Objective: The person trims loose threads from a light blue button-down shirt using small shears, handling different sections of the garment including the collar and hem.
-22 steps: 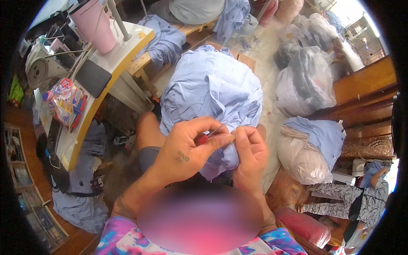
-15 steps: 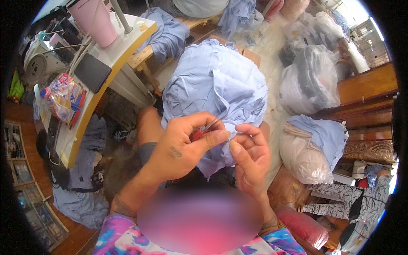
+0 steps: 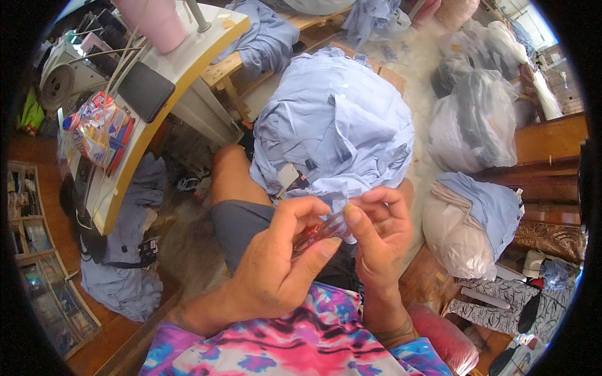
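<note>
We sit low in a cluttered sewing room. Our left hand [image 3: 269, 269] pinches a small red-handled snipper [image 3: 311, 234] shut in thumb and forefinger; our right hand [image 3: 376, 241] clamps the light-blue shirt [image 3: 338, 125] edge taut against it. Beyond our knee, the shirt drapes; farther left stands the sewing table [image 3: 163, 119].

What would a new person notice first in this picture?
First, the heap of light blue garments on the person's lap, at the centre. Just below it, the left hand pinches a small red-handled tool against a fold that the right hand holds. A white sewing table stands upper left.
</note>
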Action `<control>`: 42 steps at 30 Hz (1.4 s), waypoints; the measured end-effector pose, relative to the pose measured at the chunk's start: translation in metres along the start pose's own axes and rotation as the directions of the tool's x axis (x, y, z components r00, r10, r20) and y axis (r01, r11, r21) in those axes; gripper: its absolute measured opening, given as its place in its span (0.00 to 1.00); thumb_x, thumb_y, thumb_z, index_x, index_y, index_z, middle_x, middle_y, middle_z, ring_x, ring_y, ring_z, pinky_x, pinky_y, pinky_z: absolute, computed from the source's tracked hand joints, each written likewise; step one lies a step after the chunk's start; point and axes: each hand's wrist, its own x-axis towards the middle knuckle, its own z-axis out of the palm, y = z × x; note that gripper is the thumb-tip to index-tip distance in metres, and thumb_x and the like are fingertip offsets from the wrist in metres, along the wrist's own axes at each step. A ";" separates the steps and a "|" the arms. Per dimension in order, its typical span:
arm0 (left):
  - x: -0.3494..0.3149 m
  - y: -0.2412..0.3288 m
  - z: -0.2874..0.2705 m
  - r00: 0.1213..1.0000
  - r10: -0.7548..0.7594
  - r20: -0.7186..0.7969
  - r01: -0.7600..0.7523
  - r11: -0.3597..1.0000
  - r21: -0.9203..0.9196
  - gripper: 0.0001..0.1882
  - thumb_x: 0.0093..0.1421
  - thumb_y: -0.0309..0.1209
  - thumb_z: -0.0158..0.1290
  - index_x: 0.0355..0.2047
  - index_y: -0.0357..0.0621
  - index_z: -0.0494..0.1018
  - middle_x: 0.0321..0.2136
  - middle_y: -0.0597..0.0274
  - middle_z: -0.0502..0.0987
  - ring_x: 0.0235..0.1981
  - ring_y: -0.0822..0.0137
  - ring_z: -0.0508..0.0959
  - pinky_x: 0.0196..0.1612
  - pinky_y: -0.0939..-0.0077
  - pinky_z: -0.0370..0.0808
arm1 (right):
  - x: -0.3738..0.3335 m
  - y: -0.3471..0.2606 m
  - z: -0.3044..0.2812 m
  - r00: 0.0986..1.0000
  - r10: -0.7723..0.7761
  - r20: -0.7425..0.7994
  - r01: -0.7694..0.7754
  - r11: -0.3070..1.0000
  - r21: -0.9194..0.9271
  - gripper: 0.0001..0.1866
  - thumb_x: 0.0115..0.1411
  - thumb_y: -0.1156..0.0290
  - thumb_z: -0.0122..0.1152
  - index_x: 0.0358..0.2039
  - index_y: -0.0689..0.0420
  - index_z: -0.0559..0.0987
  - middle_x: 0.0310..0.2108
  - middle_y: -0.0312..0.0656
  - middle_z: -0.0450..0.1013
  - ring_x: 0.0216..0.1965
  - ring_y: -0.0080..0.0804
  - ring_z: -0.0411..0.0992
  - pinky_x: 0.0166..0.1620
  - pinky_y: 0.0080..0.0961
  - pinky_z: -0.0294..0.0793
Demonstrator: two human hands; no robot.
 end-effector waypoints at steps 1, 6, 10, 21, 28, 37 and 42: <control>0.000 -0.004 0.003 1.000 0.011 0.000 -0.011 1.000 0.015 0.23 0.70 0.29 0.51 0.60 0.32 0.59 0.42 0.56 0.74 0.42 0.74 0.74 0.48 0.78 0.71 | -0.001 0.000 0.001 1.000 -0.015 0.003 0.015 1.000 -0.025 0.15 0.63 0.84 0.66 0.47 0.62 0.72 0.40 0.45 0.81 0.41 0.23 0.78 0.43 0.17 0.77; 0.003 -0.017 0.008 0.990 0.078 -0.116 -0.078 0.997 0.003 0.19 0.67 0.29 0.58 0.53 0.35 0.64 0.34 0.53 0.78 0.32 0.70 0.79 0.35 0.74 0.75 | -0.004 0.001 0.007 0.997 -0.075 0.010 0.076 0.994 -0.081 0.14 0.63 0.84 0.65 0.47 0.63 0.72 0.40 0.46 0.81 0.42 0.25 0.79 0.45 0.19 0.78; 0.003 -0.018 0.006 0.989 0.091 -0.112 -0.089 0.996 0.025 0.18 0.67 0.29 0.58 0.52 0.36 0.65 0.33 0.54 0.78 0.31 0.71 0.78 0.34 0.75 0.75 | -0.006 0.004 0.007 0.993 -0.118 0.022 0.120 0.984 -0.129 0.15 0.63 0.85 0.65 0.47 0.64 0.71 0.40 0.48 0.80 0.42 0.26 0.79 0.46 0.20 0.79; 0.000 -0.008 -0.006 0.999 -0.012 -0.039 0.012 1.000 0.002 0.19 0.70 0.29 0.55 0.56 0.33 0.64 0.41 0.59 0.76 0.41 0.78 0.75 0.45 0.82 0.73 | -0.009 0.016 0.007 0.952 -0.292 0.088 0.305 0.896 -0.324 0.18 0.60 0.88 0.66 0.49 0.66 0.71 0.43 0.49 0.79 0.43 0.29 0.81 0.48 0.23 0.82; -0.001 -0.006 -0.011 0.999 0.004 -0.038 -0.001 0.998 0.068 0.18 0.69 0.28 0.56 0.54 0.33 0.65 0.39 0.60 0.76 0.39 0.79 0.74 0.42 0.83 0.72 | -0.008 0.017 0.008 0.947 -0.307 0.091 0.319 0.888 -0.332 0.18 0.60 0.87 0.67 0.49 0.66 0.71 0.42 0.49 0.79 0.43 0.29 0.81 0.48 0.22 0.81; 0.000 -0.005 -0.012 0.998 -0.027 -0.062 0.027 1.000 -0.004 0.18 0.68 0.29 0.57 0.52 0.33 0.67 0.37 0.62 0.76 0.36 0.82 0.73 0.38 0.86 0.70 | -0.006 0.019 0.008 0.917 -0.375 0.139 0.398 0.823 -0.406 0.18 0.59 0.87 0.68 0.48 0.67 0.73 0.41 0.48 0.80 0.41 0.29 0.81 0.46 0.22 0.81; -0.001 -0.001 -0.019 0.997 -0.029 -0.066 0.033 0.997 0.064 0.16 0.68 0.30 0.58 0.50 0.34 0.68 0.35 0.64 0.76 0.33 0.83 0.71 0.36 0.87 0.69 | -0.005 0.021 0.009 0.902 -0.402 0.160 0.429 0.782 -0.453 0.18 0.59 0.86 0.69 0.48 0.66 0.73 0.40 0.47 0.80 0.40 0.25 0.80 0.44 0.20 0.80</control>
